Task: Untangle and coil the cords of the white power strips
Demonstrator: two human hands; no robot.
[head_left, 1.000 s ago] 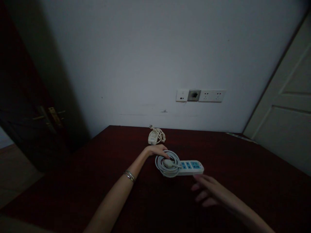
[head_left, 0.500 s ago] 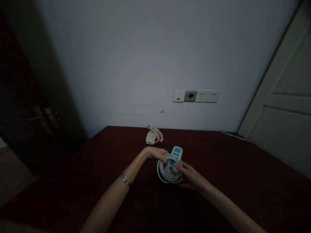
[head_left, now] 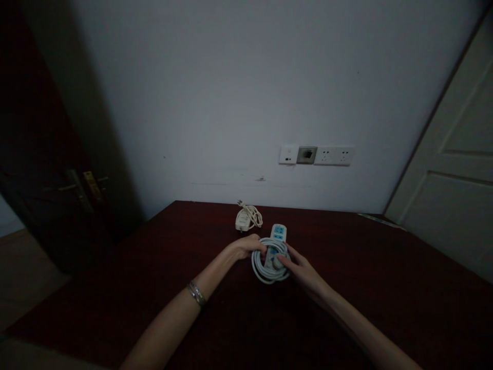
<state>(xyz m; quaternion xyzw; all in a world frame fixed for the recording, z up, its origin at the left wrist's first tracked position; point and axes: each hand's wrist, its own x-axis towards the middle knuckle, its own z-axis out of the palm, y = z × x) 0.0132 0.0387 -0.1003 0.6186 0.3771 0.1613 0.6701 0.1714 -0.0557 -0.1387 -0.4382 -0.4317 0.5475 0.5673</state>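
Observation:
A white power strip with blue sockets is partly covered by its coiled white cable. My left hand is closed on the left side of the coil, with the thumb inside the loop. On the right, my right hand grips the coil's edge, its thumb against the white plug inside the loop. Some fingers of both hands are hidden by the coil. Beyond my left hand lies a smaller cream adapter with a bundled cord and its plug pointing up.
The dark red table meets a pale wall with a row of wall sockets. A flat strip lies by the far right table edge. A pale door stands at right, a dark door with a handle at left.
Both hands have shifted slightly away from me with the coil and power strip, and the strip looks straighter. The view has turned a little left. The hold on the coil continues.

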